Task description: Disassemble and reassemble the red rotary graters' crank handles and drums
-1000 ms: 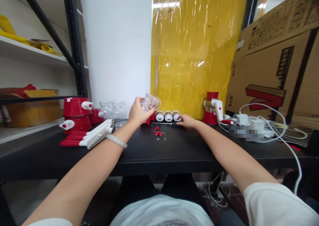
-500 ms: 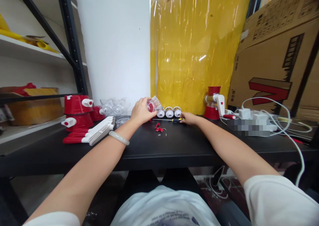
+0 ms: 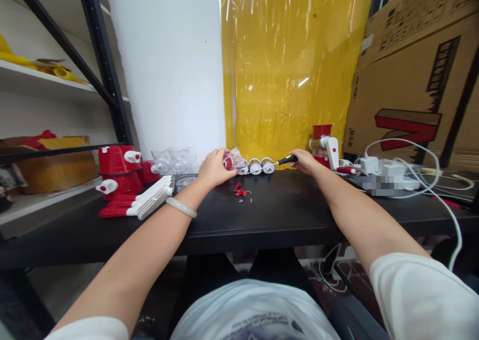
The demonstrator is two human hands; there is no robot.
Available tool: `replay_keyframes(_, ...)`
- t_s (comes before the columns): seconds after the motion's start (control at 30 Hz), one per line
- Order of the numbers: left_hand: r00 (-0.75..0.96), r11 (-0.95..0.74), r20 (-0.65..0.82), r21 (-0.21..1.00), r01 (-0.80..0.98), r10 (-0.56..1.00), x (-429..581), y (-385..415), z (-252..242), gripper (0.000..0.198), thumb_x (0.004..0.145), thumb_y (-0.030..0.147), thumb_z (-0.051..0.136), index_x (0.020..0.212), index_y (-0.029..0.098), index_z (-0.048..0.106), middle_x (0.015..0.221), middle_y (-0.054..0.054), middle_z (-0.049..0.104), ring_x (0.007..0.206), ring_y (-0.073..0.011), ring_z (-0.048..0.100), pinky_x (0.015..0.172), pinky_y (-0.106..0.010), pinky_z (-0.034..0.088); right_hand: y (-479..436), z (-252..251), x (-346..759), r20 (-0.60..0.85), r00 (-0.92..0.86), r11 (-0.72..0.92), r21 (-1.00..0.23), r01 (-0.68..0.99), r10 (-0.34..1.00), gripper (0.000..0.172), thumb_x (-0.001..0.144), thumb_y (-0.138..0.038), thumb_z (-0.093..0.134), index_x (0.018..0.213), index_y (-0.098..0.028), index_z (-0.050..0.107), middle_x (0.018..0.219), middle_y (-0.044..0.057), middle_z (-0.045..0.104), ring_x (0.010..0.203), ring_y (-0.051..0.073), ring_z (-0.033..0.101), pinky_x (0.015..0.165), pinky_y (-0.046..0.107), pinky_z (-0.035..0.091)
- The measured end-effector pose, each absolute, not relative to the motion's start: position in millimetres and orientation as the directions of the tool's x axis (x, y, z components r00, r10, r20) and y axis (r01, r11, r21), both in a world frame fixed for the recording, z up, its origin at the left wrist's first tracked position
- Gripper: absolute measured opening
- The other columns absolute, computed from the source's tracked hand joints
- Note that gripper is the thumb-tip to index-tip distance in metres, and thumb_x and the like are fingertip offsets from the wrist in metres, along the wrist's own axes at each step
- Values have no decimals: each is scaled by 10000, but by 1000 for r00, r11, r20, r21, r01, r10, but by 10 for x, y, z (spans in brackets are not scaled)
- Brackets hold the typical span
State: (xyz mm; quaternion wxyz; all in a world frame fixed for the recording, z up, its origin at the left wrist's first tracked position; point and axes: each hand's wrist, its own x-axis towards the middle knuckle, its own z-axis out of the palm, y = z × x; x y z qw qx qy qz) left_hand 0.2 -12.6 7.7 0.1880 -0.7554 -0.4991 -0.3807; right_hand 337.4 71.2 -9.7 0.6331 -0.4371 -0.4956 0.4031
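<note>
My left hand (image 3: pixel 213 169) is closed around a clear plastic part with a red piece inside (image 3: pixel 233 159), holding it low over the black table (image 3: pixel 269 215) at the far edge. My right hand (image 3: pixel 306 161) grips a screwdriver (image 3: pixel 279 163) with a black and yellow handle, lifted off the table, its thin shaft pointing left toward the clear part. Just behind the shaft lie three round metal-and-white drums (image 3: pixel 257 166) in a row. A small red piece and tiny screws (image 3: pixel 239 191) lie on the table in front of my left hand.
Red bases with white knobs (image 3: pixel 116 172), white and red flat parts (image 3: pixel 144 202) and clear cups (image 3: pixel 172 159) sit at the left. A red and white assembled unit (image 3: pixel 325 148) stands behind my right hand. White chargers and cables (image 3: pixel 392 172) lie at the right, beside a cardboard box (image 3: pixel 419 80).
My right hand has picked the screwdriver up from the table and raised it. My left hand has lowered the clear part nearer the table.
</note>
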Motion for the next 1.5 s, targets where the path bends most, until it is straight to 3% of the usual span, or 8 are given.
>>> replay_keyframes(0.1, 224, -431, 752, 88, 898, 619, -7, -117, 71, 655, 679, 462, 765, 1249, 202, 573, 1241, -109, 648, 1162, -320, 618, 1000, -432, 507, 771, -46, 3447, 329, 356, 399, -905, -146, 875, 157, 838, -90, 513, 713, -186, 516, 550, -55, 480, 360, 46, 390, 355, 157, 355)
replay_keyframes(0.23, 266, -446, 735, 55, 893, 623, -16, -106, 65, 640, 681, 452, 763, 1240, 207, 572, 1236, -114, 647, 1157, -323, 624, 991, -430, 510, 827, 28, 3504, 324, 485, 470, -856, -217, 813, 180, 874, -176, 522, 713, -202, 445, 575, -71, 423, 385, 31, 359, 357, 135, 344)
replay_keyframes(0.37, 296, -467, 718, 45, 883, 629, -5, -108, 67, 634, 680, 439, 767, 1238, 213, 567, 1243, -120, 643, 1163, -329, 622, 999, -441, 505, 834, 58, 3484, 354, 492, 521, -814, -256, 796, 267, 947, -314, 529, 720, -204, 439, 590, -66, 440, 388, 26, 372, 352, 124, 339)
replay_keyframes(0.57, 329, -499, 711, 36, 866, 621, 10, -113, 61, 622, 682, 430, 768, 1228, 209, 568, 1242, -121, 644, 1165, -324, 622, 1010, -438, 497, 811, 72, 3395, 417, 467, 546, -819, -179, 779, 361, 933, -424, 596, 705, -210, 416, 547, -88, 423, 354, 19, 335, 349, 135, 356)
replay_keyframes(0.83, 392, -553, 704, 1, 833, 592, 21, -87, 36, 622, 688, 438, 764, 1228, 196, 572, 1243, -119, 651, 1166, -312, 622, 1019, -431, 492, 769, 108, 3320, 421, 483, 559, -808, -185, 768, 356, 943, -374, 599, 686, -200, 424, 552, -84, 418, 358, 20, 354, 326, 129, 313)
replay_keyframes(1.0, 411, -564, 693, -7, 826, 593, 39, -110, 30, 616, 686, 431, 773, 1226, 215, 572, 1238, -107, 653, 1168, -309, 619, 1024, -431, 487, 763, 120, 3300, 470, 449, 569, -815, -110, 760, 329, 956, -371, 579, 703, -201, 456, 513, -91, 434, 314, 23, 373, 339, 138, 352)
replay_keyframes(1.33, 404, -559, 686, 5, 829, 606, 38, -107, 24, 618, 683, 434, 780, 1227, 224, 574, 1236, -108, 656, 1165, -313, 620, 1010, -437, 490, 783, 116, 3310, 564, 486, 628, -777, 39, 668, 308, 930, -379, 601, 708, -193, 496, 478, -88, 437, 323, 49, 451, 320, 129, 296)
replay_keyframes(1.5, 408, -554, 682, -4, 832, 607, 21, -112, 33, 616, 683, 435, 774, 1225, 220, 575, 1231, -106, 657, 1152, -314, 625, 996, -434, 497, 764, 141, 3275, 494, 477, 611, -782, -122, 727, 156, 901, -187, 566, 780, -204, 470, 572, -87, 494, 342, 45, 452, 331, 140, 344)
